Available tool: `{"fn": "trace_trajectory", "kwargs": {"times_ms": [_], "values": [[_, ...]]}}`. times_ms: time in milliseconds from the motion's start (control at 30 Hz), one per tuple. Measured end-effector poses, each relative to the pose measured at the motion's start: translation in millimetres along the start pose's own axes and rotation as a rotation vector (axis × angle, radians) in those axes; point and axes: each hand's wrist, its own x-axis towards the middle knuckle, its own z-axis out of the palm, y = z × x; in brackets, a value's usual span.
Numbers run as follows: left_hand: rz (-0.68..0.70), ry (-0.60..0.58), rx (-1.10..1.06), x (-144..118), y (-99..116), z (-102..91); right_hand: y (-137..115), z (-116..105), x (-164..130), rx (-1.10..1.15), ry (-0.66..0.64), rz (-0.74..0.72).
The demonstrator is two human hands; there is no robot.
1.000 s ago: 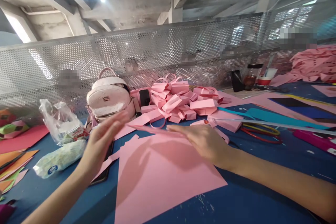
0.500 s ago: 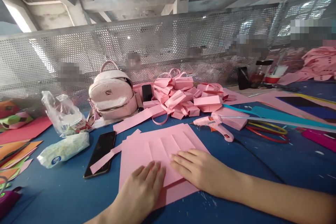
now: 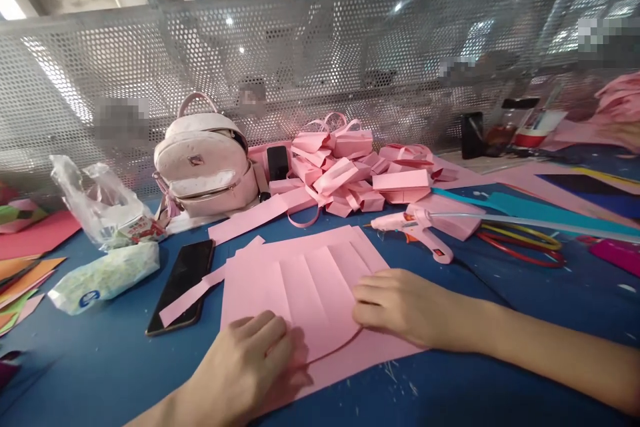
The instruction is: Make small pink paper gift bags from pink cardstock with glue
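a pink sheet [image 3: 310, 293], creased in upright bands, lay flat on the blue table [image 3: 500, 387] at the 6 o'clock part of the view. its near flap was folded over, and the fold bowed up in a curve between the two hands. the left hand [image 3: 245, 367], at 7 o'clock, pressed down on the near left of the sheet with fingers curled together. the right hand [image 3: 405, 307], at 5 o'clock, lay flat on the right edge, fingers pressed together.

the fold looked unset; uneven pressure from either hand could likely skew the crease or let the flap spring back, and the sheet might slide on the smooth table.

a phone [image 3: 183, 283] lay at 9 o'clock, just beside the sheet, with a pink strip [image 3: 193, 293] across it. a glue gun [image 3: 415, 230] lay at 2 o'clock, near the sheet. a heap of pink boxes [image 3: 345, 173] stood at 12 o'clock.

a backpack [image 3: 203, 163] at 11 o'clock was closed; its contents could not be seen. a clear bag [image 3: 103, 203] at 10 o'clock held a small packet. a jar [image 3: 505, 133] at 2 o'clock, well apart, held something dark.
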Motion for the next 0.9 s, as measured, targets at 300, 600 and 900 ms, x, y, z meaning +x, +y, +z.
{"fn": "trace_trajectory", "kwargs": {"times_ms": [300, 600, 900], "values": [[-0.158, -0.174, -0.235, 11, -12, 2.0, 18, 2, 6, 0.386, -0.127, 0.190], [-0.521, -0.346, -0.399, -4, -32, 15.0, 22, 14, 1, 0.446, -0.074, 0.386], [-0.352, -0.395, -0.214, -11, -42, 24.6, 27, 31, -6, 0.460, -0.049, 0.356]]}}
